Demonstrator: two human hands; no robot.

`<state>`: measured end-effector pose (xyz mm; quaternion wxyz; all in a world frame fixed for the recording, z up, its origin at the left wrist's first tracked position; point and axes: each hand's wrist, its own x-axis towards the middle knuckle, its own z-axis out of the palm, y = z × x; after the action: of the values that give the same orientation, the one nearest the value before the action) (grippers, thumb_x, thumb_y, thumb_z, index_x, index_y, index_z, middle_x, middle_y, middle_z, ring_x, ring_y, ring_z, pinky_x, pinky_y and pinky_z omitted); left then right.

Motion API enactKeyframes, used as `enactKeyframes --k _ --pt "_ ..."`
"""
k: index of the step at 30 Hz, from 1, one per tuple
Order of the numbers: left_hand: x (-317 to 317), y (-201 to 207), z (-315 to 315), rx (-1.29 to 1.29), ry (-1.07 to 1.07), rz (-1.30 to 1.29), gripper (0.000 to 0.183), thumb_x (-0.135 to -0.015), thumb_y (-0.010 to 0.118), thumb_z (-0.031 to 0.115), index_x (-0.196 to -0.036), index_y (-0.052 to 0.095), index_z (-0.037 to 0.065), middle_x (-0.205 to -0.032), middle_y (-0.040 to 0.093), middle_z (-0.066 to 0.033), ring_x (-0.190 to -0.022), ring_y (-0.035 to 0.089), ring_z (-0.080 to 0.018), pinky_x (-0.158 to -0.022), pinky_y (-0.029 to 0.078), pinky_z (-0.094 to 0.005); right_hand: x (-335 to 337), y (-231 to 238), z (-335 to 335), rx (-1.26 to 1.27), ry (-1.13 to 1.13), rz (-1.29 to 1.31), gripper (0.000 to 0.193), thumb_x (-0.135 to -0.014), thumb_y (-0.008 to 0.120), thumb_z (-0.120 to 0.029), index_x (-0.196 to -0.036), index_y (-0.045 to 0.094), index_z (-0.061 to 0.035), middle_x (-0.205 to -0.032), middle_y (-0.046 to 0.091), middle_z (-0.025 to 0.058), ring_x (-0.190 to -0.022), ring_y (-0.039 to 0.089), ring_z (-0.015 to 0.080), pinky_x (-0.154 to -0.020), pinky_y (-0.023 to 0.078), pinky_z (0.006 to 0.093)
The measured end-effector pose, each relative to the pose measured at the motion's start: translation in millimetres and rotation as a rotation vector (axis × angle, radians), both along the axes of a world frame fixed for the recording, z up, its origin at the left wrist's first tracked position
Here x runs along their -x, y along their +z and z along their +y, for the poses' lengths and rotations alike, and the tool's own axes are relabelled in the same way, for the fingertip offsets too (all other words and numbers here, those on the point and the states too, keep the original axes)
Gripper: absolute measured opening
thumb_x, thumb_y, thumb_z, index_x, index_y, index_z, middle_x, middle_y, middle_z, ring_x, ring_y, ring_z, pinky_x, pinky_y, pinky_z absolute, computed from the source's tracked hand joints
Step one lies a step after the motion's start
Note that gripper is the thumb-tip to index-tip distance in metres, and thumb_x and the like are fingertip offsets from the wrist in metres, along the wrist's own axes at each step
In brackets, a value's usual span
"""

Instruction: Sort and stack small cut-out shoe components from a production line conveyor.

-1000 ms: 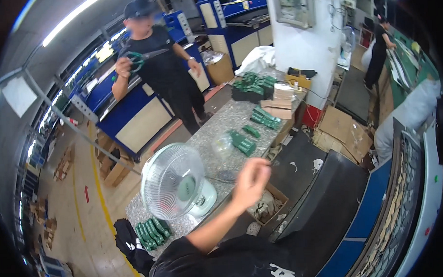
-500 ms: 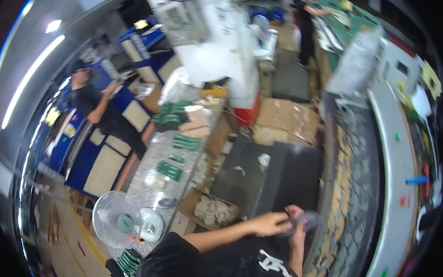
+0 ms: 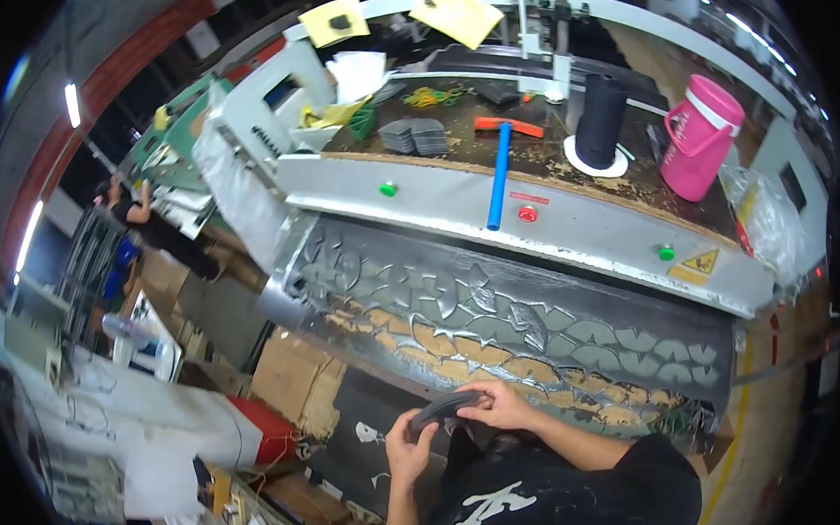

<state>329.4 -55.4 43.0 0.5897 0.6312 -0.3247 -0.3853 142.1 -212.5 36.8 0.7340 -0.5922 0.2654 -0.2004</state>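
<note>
Both of my hands are closed round a dark grey bundle of thin, curved flat pieces (image 3: pixel 444 409), held low in front of my body. My left hand (image 3: pixel 410 448) grips its left end, with the thumb on the near side. At the right end, my right hand (image 3: pixel 495 406) pinches it between thumb and fingers. Just beyond the bundle lies the machine's bed (image 3: pixel 587 284), covered by dark sheet material (image 3: pixel 393 287) with many cut curved shapes. Tan cut-outs (image 3: pixel 460 346) show along its near side.
Above the bed runs a grey beam (image 3: pixel 604 228) with buttons. On its wooden top are a mallet with a blue handle (image 3: pixel 499 181), stacked grey pieces (image 3: pixel 414 136), a black roll (image 3: pixel 602 122) and a pink jug (image 3: pixel 701 137). Cardboard (image 3: pixel 294 373) lies left; a person (image 3: pixel 160 230) stands far left.
My view has swung right, from the counter with the fan to the machine, now straight ahead. The dark bundle stays in both hands, now held with the hands farther apart at its two ends.
</note>
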Motion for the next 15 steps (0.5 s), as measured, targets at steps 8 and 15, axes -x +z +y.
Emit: enactKeyframes --k 8,15 --pt "-82 41 -150 0.278 -0.355 -0.47 0.026 -0.093 0.073 0.0 -0.119 0.067 0.001 -0.11 0.069 -0.0174 -0.099 0.069 -0.0363 -0.088 0.055 -0.0404 -67 79 -58 0.785 -0.331 0.279 0.032 -0.09 0.08 -0.012 -0.121 0.072 -0.0069 -0.11 0.076 0.0153 -0.099 0.075 0.0377 -0.085 0.059 0.0425" --pt "-110 78 -254 0.403 -0.825 -0.624 0.034 -0.09 0.079 0.005 -0.122 0.07 0.007 -0.105 0.068 -0.014 -0.094 0.068 -0.036 -0.083 0.054 -0.0427 -63 108 -86 0.771 -0.622 0.306 0.03 -0.087 0.084 -0.009 -0.115 0.074 -0.0027 -0.107 0.076 0.0157 -0.093 0.075 0.0365 -0.084 0.059 0.0421"
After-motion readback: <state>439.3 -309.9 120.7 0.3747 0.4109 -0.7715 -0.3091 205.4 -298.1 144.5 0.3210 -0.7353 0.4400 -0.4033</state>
